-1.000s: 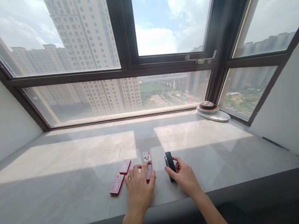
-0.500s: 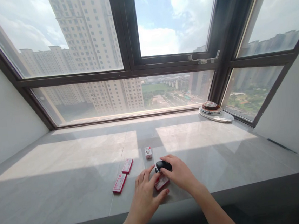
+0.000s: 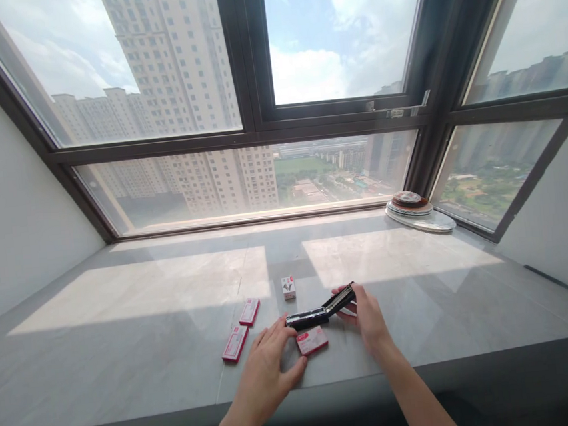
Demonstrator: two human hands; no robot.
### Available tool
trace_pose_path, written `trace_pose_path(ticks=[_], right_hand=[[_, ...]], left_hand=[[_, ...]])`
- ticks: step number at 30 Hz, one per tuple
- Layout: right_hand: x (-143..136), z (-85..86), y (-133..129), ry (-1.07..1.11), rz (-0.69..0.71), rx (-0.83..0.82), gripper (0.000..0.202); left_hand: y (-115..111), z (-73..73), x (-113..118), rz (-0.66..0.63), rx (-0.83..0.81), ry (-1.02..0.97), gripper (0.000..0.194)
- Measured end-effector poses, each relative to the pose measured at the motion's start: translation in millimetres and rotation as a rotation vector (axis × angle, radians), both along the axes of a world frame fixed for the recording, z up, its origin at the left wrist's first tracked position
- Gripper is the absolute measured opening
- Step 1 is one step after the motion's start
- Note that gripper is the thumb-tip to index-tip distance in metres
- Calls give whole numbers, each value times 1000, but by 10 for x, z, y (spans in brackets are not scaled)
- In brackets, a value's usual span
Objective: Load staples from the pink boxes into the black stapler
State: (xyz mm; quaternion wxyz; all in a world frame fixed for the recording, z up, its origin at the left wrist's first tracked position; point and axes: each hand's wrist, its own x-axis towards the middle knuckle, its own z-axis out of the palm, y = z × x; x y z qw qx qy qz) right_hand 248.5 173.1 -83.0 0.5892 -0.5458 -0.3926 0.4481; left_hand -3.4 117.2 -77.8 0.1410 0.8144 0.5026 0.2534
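Observation:
A black stapler lies spread open on the sill, its upper arm swung up to the right. My right hand grips that raised arm between thumb and fingers. My left hand has its fingers apart, with fingertips at the left end of the stapler and the thumb beside a red and white box just in front of it. Behind the stapler stands a small white and red box. Two flat pink and white boxes, one nearer and one farther, lie to the left.
The pale stone sill ends at a front edge close to my forearms. A stack of plates or discs sits at the back right corner. Dark-framed windows rise behind the sill, with walls at both sides.
The stapler has gone from closed to spread open, and my right hand has moved right and up with its upper arm. The red and white box in front is now more exposed. The view has shifted slightly.

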Motion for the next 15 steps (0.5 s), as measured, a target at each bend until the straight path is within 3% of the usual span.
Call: trace_pose_path(ticks=[4, 7, 10, 13, 15], right_hand=[[423, -207, -152, -91, 67, -263, 57], [327, -233, -281, -265, 295, -334, 60], [-27, -240, -350, -398, 462, -211, 50], [-249, -260, -349, -536, 413, -53, 41], [-217, -255, -337, -607, 372, -42, 39]], left_hand=[[9, -6, 10, 10, -38, -50, 27], [19, -15, 33, 26, -59, -78, 27], [30, -24, 34, 44, -57, -93, 27], [38, -34, -6, 45, -72, -123, 27], [40, -43, -39, 32, -79, -143, 26]])
